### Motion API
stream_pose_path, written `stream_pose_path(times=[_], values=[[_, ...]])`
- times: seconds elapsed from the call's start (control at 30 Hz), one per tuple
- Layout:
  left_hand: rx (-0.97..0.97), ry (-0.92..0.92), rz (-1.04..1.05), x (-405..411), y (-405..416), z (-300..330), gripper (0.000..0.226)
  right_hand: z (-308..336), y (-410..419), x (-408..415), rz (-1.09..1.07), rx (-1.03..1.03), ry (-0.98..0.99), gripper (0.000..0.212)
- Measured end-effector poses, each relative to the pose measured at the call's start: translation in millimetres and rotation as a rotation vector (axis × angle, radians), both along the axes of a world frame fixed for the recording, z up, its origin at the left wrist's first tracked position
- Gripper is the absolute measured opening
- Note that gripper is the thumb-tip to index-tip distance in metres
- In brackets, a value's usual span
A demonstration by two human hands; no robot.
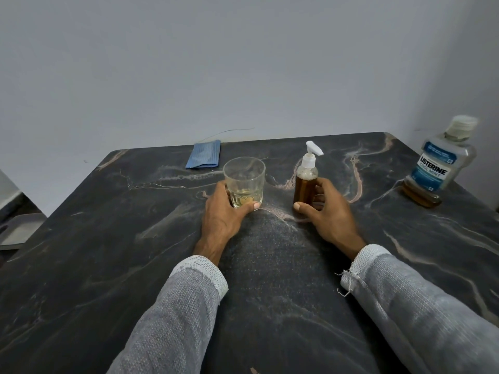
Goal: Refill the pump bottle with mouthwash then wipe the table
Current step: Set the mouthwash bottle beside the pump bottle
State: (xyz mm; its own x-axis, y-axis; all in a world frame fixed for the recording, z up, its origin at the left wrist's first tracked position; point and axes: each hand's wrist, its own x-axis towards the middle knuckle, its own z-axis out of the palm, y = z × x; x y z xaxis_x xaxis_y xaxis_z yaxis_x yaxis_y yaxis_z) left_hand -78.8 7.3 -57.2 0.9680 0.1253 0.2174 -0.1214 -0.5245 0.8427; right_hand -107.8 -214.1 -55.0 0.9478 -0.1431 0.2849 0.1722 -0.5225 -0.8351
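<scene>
A small pump bottle [305, 184] with a white pump head stands upright mid-table, nearly full of amber liquid. My right hand [325, 211] grips its lower body, thumb in front and fingers curled behind. A clear glass tumbler [244, 182] with a little pale yellow liquid at the bottom stands to its left; my left hand [222, 211] holds its base, thumb across the front. A Listerine Cool Mint mouthwash bottle [438, 163], capped and with a low layer of amber liquid, stands at the far right. A folded blue cloth [204, 157] lies at the back.
The dark marbled table [270, 292] meets a pale grey wall at its far edge. A thin wire runs along the wall behind the cloth. A grey object [19, 230] sits below the table's left edge.
</scene>
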Motion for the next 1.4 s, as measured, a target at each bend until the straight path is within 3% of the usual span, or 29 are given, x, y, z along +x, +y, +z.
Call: stream_pose_path(times=[0.4, 0.9, 1.4], values=[[0.168, 0.092, 0.04, 92.6, -10.5, 15.9, 0.071, 6.2, 15.2, 95.9, -0.002, -0.035, 0.006, 0.066], [0.244, 0.033, 0.093, 206.7, -16.1, 3.5, 0.076, 4.0, 23.5, 222.8, 0.011, -0.109, 0.009, 0.068], [0.25, -0.049, 0.088, 225.3, -18.4, -15.6, 0.071, 1.1, 23.4, 245.6, -0.075, -0.096, 0.051, 0.06]])
